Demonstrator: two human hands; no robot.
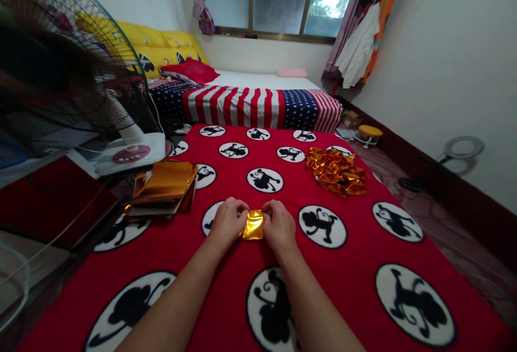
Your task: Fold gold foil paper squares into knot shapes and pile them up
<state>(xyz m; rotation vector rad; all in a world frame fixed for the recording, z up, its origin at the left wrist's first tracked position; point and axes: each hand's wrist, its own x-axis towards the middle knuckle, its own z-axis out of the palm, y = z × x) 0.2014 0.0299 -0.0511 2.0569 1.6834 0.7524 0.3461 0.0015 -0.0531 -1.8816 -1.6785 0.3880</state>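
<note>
A small square of shiny gold foil paper lies between my hands, low over the red patterned cloth. My left hand pinches its left edge with thumb and fingers. On the opposite edge, my right hand grips the paper in the same way. The fingertips are partly hidden behind the knuckles. Off to the left sits a stack of gold foil sheets. Beyond my right hand is a heap of folded gold foil pieces.
An electric fan stands at the left, beside a dark red box or board. Past the table is a bed with a striped, starred cover. A yellow-topped stool and a ring-shaped light are along the right wall.
</note>
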